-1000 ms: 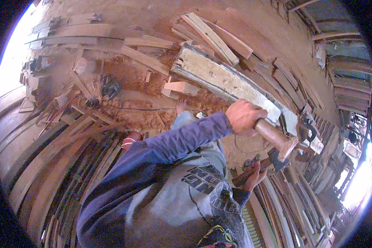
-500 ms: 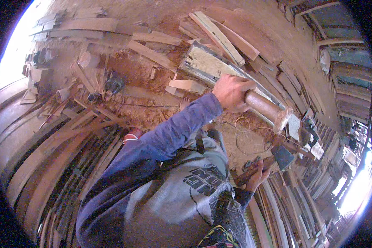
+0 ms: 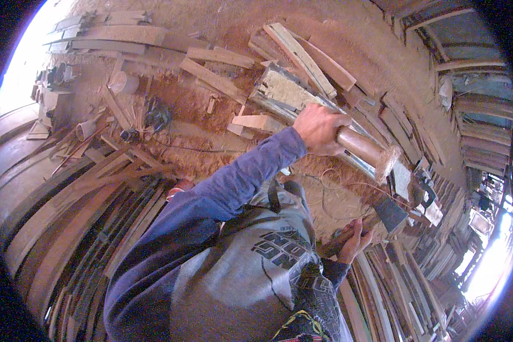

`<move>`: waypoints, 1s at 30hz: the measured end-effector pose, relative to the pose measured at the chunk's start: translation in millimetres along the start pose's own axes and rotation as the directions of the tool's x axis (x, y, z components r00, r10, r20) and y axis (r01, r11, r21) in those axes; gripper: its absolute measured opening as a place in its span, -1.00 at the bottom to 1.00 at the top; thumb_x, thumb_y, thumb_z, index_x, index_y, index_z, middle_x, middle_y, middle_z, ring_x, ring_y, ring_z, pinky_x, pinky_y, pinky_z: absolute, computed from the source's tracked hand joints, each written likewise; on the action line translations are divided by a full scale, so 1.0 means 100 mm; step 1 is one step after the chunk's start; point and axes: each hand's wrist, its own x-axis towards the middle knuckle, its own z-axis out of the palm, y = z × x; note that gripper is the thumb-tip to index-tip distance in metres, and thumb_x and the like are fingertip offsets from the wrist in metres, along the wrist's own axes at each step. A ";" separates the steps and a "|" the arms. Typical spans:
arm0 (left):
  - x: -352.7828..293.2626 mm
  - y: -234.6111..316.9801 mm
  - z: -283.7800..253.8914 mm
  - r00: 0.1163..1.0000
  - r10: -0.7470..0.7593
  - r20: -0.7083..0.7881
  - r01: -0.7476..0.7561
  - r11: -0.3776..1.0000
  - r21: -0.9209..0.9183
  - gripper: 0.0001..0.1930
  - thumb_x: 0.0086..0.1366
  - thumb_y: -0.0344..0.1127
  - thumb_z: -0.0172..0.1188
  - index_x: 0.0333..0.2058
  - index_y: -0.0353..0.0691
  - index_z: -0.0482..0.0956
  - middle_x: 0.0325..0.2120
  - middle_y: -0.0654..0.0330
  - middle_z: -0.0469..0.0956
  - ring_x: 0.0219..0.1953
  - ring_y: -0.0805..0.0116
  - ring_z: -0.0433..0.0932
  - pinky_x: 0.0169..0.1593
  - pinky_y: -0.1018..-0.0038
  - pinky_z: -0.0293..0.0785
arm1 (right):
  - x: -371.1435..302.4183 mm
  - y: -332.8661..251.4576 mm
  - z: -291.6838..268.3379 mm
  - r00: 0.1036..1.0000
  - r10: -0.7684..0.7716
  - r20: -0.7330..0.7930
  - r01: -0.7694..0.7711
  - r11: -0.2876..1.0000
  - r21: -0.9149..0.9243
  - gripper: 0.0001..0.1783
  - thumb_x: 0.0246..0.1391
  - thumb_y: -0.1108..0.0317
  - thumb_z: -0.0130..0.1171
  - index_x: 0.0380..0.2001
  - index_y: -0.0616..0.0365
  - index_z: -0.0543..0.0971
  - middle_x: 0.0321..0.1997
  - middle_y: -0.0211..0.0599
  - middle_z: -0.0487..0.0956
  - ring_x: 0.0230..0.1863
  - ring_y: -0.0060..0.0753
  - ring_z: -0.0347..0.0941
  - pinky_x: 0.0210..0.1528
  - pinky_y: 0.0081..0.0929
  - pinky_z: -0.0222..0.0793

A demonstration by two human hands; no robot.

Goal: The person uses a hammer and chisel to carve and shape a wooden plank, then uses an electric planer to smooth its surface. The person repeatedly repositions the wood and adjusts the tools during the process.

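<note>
My left hand (image 3: 321, 128) is wrapped round a thick brown wooden handle (image 3: 362, 145). The handle's flared, frayed end (image 3: 388, 164) sticks out to the right. Its other end is hidden by my hand. Beneath it lies a long, pale, rough-faced timber (image 3: 285, 88) with dark edges. Lower and closer to my body, my right hand (image 3: 356, 242) has its fingers bent against a brown piece that I cannot make out. Just beyond those fingertips is a dark grey, flat, blade-like piece (image 3: 389, 215). Whether my right hand holds it is unclear.
Loose planks (image 3: 302, 60) lie beyond the timber. Long boards (image 3: 80, 233) are stacked at the left, others (image 3: 393, 279) at the lower right. A thin cable (image 3: 325, 182) loops over the sawdust. A dark power tool (image 3: 427, 194) stands at the right, a pale bucket (image 3: 123, 83) at the far left.
The left hand keeps its hold on the wooden handle, nearly in place. My right hand and the dark grey piece have barely shifted. The view has moved slightly.
</note>
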 end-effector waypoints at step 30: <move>-0.08 -0.20 -0.07 0.989 0.070 -0.128 -0.092 0.981 -0.170 -0.62 -0.22 -0.23 0.48 -0.37 -0.17 0.61 -0.50 0.02 0.61 -0.41 -0.11 0.62 -0.33 0.12 0.54 | 0.05 -1.19 0.29 0.774 -0.383 0.505 0.537 0.820 -0.200 -0.72 0.23 0.13 0.21 -0.23 0.11 0.48 -0.54 -0.35 0.55 -0.59 -0.44 0.44 -0.47 -0.44 0.39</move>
